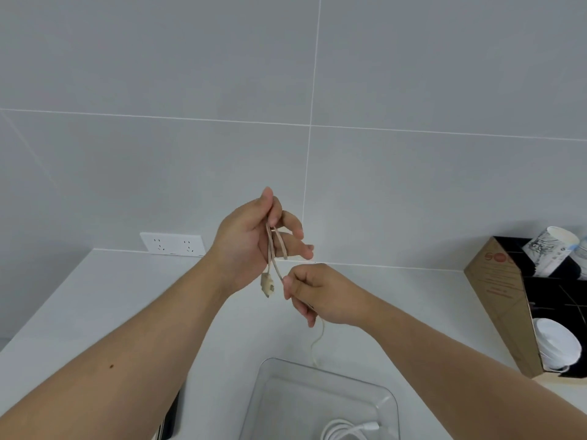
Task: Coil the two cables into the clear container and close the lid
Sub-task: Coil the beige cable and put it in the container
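Both hands are raised above the table, in front of the tiled wall.

Left hand: thumb and fingers pinch folded loops of the beige cable. Its connector dangles below the palm.

Right hand: fingers curled and narrow, pinching the same cable just below the left hand. The loose tail drops from this hand toward the far rim of the clear container.

The container sits on the table, open. The white cable lies coiled inside it.

There is a wall socket behind and a cardboard box at right.
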